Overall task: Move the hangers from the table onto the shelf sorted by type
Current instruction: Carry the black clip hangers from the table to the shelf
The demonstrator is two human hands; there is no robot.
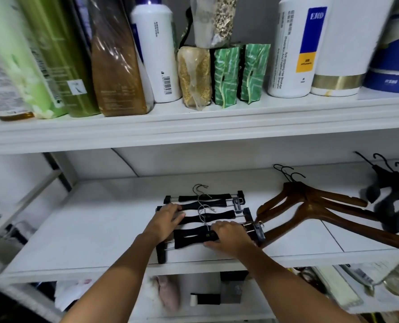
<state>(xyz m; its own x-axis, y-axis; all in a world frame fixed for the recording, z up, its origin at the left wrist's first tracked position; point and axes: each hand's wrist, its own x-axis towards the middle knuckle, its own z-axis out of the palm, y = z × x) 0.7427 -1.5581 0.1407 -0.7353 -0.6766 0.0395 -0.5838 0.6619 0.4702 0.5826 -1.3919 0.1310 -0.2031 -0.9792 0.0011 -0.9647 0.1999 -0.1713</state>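
Both hands are down on the white shelf (105, 220) now, working the pile of black clip hangers (208, 215). The left hand (168, 217) lies flat over the left ends of the bars, fingers spread and pressing, not closed round anything. The right hand (228, 236) curls over the nearest hanger, its grip wrapped around the bar next to the metal clips. This looks like a squaring-up step: the pile is landing and being nudged into line.

To do it well, the person probably wants the bars parallel and the wire hooks all pointing to the back, so nothing tangles. The nearest hanger sits close to the front lip of the shelf, one end almost at the edge; a gentle push inward would make it safer. The right-hand clips touch or nearly touch the brown hangers (315, 206), so the pile may need sliding left to keep the types distinct.

Now the materials. The clip hangers are flat, waisted black bars with thin steel rods, sliding clips and silvery wire hooks: hard, smooth, likely to skate on the painted shelf. The brown hangers are glossy, broad-shouldered, wooden-looking, with dark hooks, fanned over one another. Further right, a third group of dark hangers (389, 199) looks matte and rounded, though blur hides detail. Bottles (157, 54) and packets stand on the shelf above.
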